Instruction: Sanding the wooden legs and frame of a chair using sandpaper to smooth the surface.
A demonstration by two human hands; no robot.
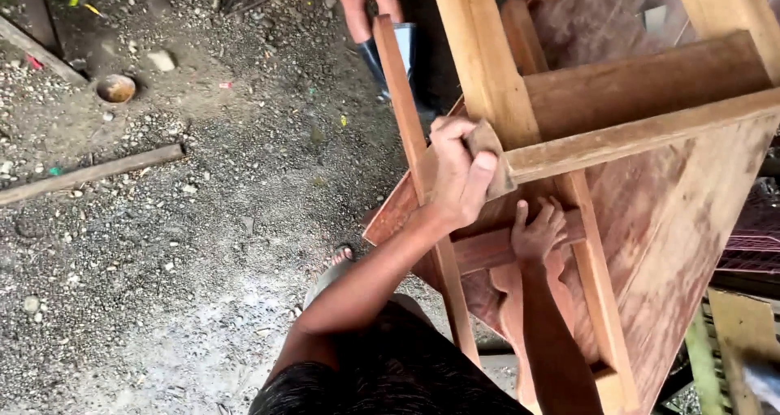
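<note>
An unfinished wooden furniture frame [650, 82] of pale rails and reddish panels lies tilted in front of me. My left hand [457, 171] grips a small brown piece of sandpaper [487, 143] and presses it on the corner where a pale upright [483, 58] meets a pale rail [634, 131]. Lower down, my right hand [536, 235] rests on a reddish crossbar [479, 248] with its fingers spread, holding nothing. A thin slat [402, 98] runs just left of my left hand.
Grey gravel ground [203, 261] spreads to the left, with a long wooden stick [89, 174], a round brown bowl-like shell [116, 88] and a stone [161, 60]. Another person's bare legs [370, 5] and dark boots [375, 58] stand at the top. My toes [342, 255] show below.
</note>
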